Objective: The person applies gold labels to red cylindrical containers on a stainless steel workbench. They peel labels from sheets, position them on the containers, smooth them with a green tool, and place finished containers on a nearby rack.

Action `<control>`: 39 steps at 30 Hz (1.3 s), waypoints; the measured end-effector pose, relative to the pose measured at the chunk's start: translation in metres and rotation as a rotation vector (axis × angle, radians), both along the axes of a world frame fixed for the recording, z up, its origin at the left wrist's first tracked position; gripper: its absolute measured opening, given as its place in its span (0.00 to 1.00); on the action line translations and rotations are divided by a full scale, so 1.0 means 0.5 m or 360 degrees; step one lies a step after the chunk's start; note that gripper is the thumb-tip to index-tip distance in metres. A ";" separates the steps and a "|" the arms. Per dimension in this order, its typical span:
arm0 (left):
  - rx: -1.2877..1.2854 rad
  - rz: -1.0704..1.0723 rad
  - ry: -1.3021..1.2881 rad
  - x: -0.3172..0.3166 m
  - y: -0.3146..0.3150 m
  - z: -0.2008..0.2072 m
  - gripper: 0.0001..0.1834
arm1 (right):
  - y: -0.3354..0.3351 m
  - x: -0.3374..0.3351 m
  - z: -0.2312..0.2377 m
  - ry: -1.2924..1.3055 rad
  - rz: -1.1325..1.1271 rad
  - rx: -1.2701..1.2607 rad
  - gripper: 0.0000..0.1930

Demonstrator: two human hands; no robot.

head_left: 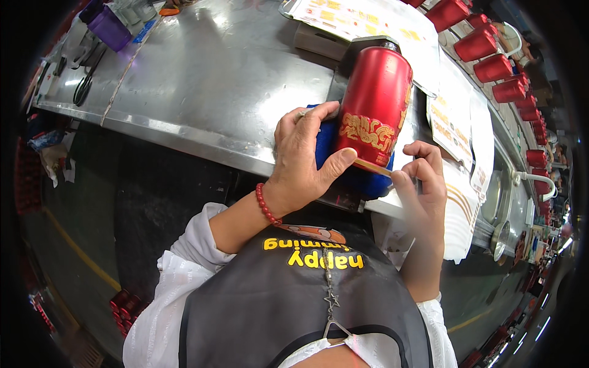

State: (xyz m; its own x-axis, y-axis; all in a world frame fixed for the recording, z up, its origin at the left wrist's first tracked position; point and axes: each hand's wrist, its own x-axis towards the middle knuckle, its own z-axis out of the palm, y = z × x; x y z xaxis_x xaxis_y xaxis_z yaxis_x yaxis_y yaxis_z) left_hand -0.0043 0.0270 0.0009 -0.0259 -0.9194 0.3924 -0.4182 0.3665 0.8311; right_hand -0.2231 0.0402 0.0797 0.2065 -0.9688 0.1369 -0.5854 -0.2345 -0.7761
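Note:
A shiny red bottle [375,92] with gold ornament lies on a blue padded support [325,144], its base turned toward me. A thin gold strip [373,167] runs across the edge of that base. My left hand [300,153] braces the bottle's left side, index finger along it and thumb pressed at the strip's left end. At the strip's other end, my right hand [423,178] is closed in a pinch of thumb and index finger. Part of the right hand and wrist is blurred. The bottle covers most of what supports it.
Printed white sheets [454,122] with gold patterns lie right of the bottle. Several red containers [475,43] line the far right. A purple cup [105,26] stands at the far left of the metal table [202,80]. A steel sink [492,190] is on the right.

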 end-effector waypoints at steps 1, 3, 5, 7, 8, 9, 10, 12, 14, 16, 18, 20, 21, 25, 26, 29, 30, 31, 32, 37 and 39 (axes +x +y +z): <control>0.0005 -0.0006 0.0028 0.000 0.000 0.000 0.39 | -0.001 -0.001 -0.004 0.0006 0.0025 -0.0053 0.10; 0.0017 -0.0018 0.0080 0.000 0.001 0.001 0.39 | -0.004 -0.003 -0.010 0.0015 0.0077 -0.0155 0.13; 0.0019 -0.0031 0.0092 0.001 0.001 -0.002 0.38 | -0.004 0.000 -0.012 -0.0021 0.0073 -0.0153 0.13; 0.0033 -0.0052 0.0132 0.001 0.001 -0.002 0.38 | -0.005 -0.002 -0.014 -0.0013 0.0073 -0.0185 0.12; 0.0047 -0.0059 0.0162 0.001 0.002 -0.002 0.37 | -0.007 -0.004 -0.016 0.0010 0.0083 -0.0216 0.12; 0.0062 -0.0066 0.0193 0.001 0.003 -0.001 0.37 | -0.008 -0.006 -0.018 0.0033 0.0092 -0.0247 0.12; 0.0071 -0.0070 0.0205 0.001 0.004 0.002 0.36 | -0.008 -0.008 -0.020 0.0034 0.0089 -0.0234 0.12; 0.0092 -0.0073 0.0234 0.003 0.005 0.010 0.35 | -0.007 -0.011 -0.020 0.0040 0.0088 -0.0204 0.12; 0.0105 -0.0069 0.0243 0.000 0.003 0.007 0.34 | -0.003 -0.010 -0.015 0.0053 0.0094 -0.0220 0.12; 0.0115 -0.0084 0.0191 0.003 0.003 0.007 0.33 | 0.001 -0.009 -0.006 0.0039 0.0106 -0.0214 0.12; 0.0127 -0.0125 0.0075 0.007 0.005 0.009 0.33 | 0.004 -0.009 0.005 -0.0002 0.0119 -0.0182 0.12; 0.0135 -0.0060 0.0168 0.003 0.005 0.011 0.34 | 0.004 -0.008 0.009 -0.0022 0.0109 -0.0141 0.12; 0.0139 -0.0027 0.0215 0.000 0.005 0.012 0.35 | 0.003 -0.008 0.010 -0.0031 0.0104 -0.0121 0.13; -0.0007 0.0031 -0.0088 -0.010 0.000 0.008 0.41 | 0.002 -0.012 0.002 -0.0046 0.0122 -0.0154 0.12; -0.0005 0.0033 -0.0135 -0.011 0.000 0.013 0.42 | 0.001 -0.011 0.001 -0.0042 0.0123 -0.0164 0.12; -0.0002 0.0023 -0.0132 -0.008 -0.002 0.007 0.42 | 0.000 -0.008 0.000 -0.0029 0.0123 -0.0164 0.12; -0.0003 0.0016 -0.0105 -0.007 -0.002 0.003 0.42 | 0.000 -0.007 0.000 -0.0024 0.0121 -0.0159 0.12; 0.0008 0.0006 -0.0056 -0.006 -0.002 0.003 0.42 | -0.001 -0.005 0.000 -0.0025 0.0118 -0.0157 0.12; 0.0018 -0.0002 -0.0009 -0.006 -0.001 0.002 0.42 | -0.001 -0.003 -0.001 -0.0027 0.0115 -0.0155 0.12; 0.0046 -0.0050 -0.0101 0.002 0.002 0.007 0.41 | -0.004 -0.004 -0.011 -0.0021 0.0116 -0.0167 0.12; 0.0031 -0.0044 -0.0158 0.003 0.002 0.010 0.41 | -0.007 -0.006 -0.015 -0.0011 0.0131 -0.0187 0.12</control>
